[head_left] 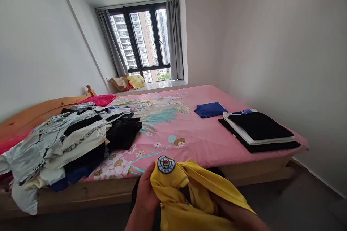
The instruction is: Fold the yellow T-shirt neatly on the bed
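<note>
Gripping yellow garment (189, 202) with left hand (148, 193), close beside round badge (166, 165), in front of bed (173, 133). Reaching into folds with right hand (219, 205) (mostly covered, so cannot tell whether open or closed). Noting folded stack (260, 126) at bed's right, near blue cloth (210, 109); also, at left, heap of loose clothes (78, 133).

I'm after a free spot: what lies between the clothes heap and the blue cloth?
Only the printed pink sheet lies between the clothes heap and the blue cloth, as the head view shows.
</note>
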A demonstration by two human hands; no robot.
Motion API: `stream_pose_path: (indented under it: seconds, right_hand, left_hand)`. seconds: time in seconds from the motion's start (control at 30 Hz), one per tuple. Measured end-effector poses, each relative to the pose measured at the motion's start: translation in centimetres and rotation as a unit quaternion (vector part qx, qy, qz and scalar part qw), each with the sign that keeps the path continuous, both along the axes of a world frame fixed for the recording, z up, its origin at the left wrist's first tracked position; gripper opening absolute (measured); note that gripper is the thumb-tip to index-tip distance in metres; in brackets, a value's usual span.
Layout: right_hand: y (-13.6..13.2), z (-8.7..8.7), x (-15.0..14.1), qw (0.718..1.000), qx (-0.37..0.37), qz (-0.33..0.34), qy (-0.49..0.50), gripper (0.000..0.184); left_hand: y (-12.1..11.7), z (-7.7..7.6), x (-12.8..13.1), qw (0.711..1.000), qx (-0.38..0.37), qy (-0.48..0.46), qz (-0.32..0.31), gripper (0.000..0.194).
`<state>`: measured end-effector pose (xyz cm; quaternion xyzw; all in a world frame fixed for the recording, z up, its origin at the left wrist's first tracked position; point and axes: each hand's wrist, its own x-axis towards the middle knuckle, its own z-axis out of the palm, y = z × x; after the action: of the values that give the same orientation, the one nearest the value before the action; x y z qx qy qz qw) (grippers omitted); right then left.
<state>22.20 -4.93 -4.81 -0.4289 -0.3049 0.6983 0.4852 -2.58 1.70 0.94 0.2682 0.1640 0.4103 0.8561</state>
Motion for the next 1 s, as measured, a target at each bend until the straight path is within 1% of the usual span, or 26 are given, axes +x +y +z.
stream_pose_path:
  seconds: [0.07,0.1,0.13,0.2,0.27,0.3,0.33,0.4,0.43,0.47,0.5,0.57,0.6,0.63,0.7,0.73,0.77,0.8,0.83,0.87,0.9,0.93,0.97,1.0]
  right_hand:
    - [0.4,0.8,0.3,0.998,-0.018,0.022,0.060,0.037]
    - [0.9,1.3,0.7,0.994,-0.019,0.019,0.106,0.037]
    - [1.5,1.8,1.3,0.989,-0.014,0.000,0.150,0.036]
    - [2.4,2.6,2.5,0.976,0.007,-0.067,0.208,0.030]
    - [2.9,3.1,3.4,0.968,0.030,-0.124,0.215,0.028]
    - [2.9,3.3,3.5,0.970,0.042,-0.126,0.204,0.030]
    - [2.8,3.5,3.5,0.976,0.050,-0.110,0.182,0.033]
    - [2.6,4.3,3.4,0.990,0.052,-0.044,0.120,0.038]
    - [2.5,4.8,3.5,0.995,0.047,-0.017,0.092,0.039]
    - [2.4,5.4,3.7,0.996,0.039,-0.010,0.074,0.036]
    - [2.5,6.0,4.0,0.997,0.033,-0.025,0.070,0.032]
    - [2.5,7.1,4.8,0.990,0.038,-0.096,0.099,0.026]
    - [2.6,7.6,5.1,0.984,0.047,-0.123,0.118,0.027]
    - [2.6,7.9,5.4,0.981,0.055,-0.129,0.131,0.029]
    - [2.5,8.2,5.8,0.986,0.062,-0.096,0.121,0.033]
    - [2.4,8.3,5.9,0.990,0.057,-0.078,0.102,0.032]
    - [2.3,8.3,6.1,0.992,0.048,-0.077,0.082,0.029]
    - [2.3,8.4,6.4,0.992,0.045,-0.100,0.068,0.027]
    - [2.2,8.5,6.7,0.987,0.050,-0.136,0.064,0.026]
    - [2.2,8.7,7.1,0.982,0.059,-0.169,0.066,0.026]
    - [2.3,9.0,7.5,0.978,0.064,-0.186,0.065,0.028]
    - [2.3,9.3,7.8,0.979,0.064,-0.183,0.057,0.031]
    - [2.4,9.8,8.2,0.984,0.057,-0.167,0.038,0.034]
    - [2.4,10.2,8.5,0.988,0.044,-0.148,0.013,0.035]
  left_hand:
    - [1.0,0.1,-2.0,0.997,0.005,-0.059,0.058,0.036]
    - [1.2,0.0,-3.0,0.994,0.015,-0.068,0.083,0.033]
    - [1.3,-0.2,-3.9,0.992,0.023,-0.064,0.103,0.032]
    - [1.0,-0.8,-5.5,0.991,0.037,-0.038,0.125,0.036]
    - [0.6,-1.5,-6.3,0.989,0.059,-0.020,0.132,0.037]
    - [0.4,-1.7,-6.4,0.989,0.070,-0.012,0.131,0.034]
    - [0.2,-1.9,-6.3,0.990,0.076,0.004,0.122,0.029]
    - [0.3,-1.7,-5.9,0.993,0.071,0.070,0.062,0.025]
    - [0.4,-1.4,-5.7,0.992,0.062,0.103,0.033,0.026]
    - [0.6,-1.0,-5.6,0.991,0.057,0.123,0.018,0.026]
    - [0.8,-0.4,-5.7,0.991,0.060,0.121,0.024,0.026]
    - [1.0,0.8,-6.0,0.991,0.088,0.064,0.083,0.028]
    - [0.9,1.3,-6.1,0.989,0.104,0.034,0.102,0.033]
    - [0.7,1.8,-6.2,0.989,0.117,0.021,0.091,0.037]
    - [0.1,2.4,-6.1,0.989,0.136,0.026,0.047,0.041]
    - [-0.3,2.7,-6.0,0.988,0.145,0.025,0.049,0.040]
    - [-0.7,3.0,-6.0,0.986,0.150,0.015,0.077,0.040]
    - [-0.9,3.3,-5.9,0.980,0.150,-0.006,0.131,0.042]
    - [-1.1,3.6,-6.0,0.972,0.139,-0.026,0.189,0.044]
    - [-1.1,4.0,-6.0,0.964,0.121,-0.034,0.233,0.046]
    - [-1.1,4.3,-6.1,0.963,0.097,-0.021,0.251,0.050]
    - [-0.9,4.7,-6.3,0.965,0.076,0.005,0.251,0.053]
    - [-0.6,5.1,-6.4,0.966,0.062,0.035,0.249,0.057]
    - [-0.3,5.4,-6.7,0.962,0.058,0.058,0.260,0.058]
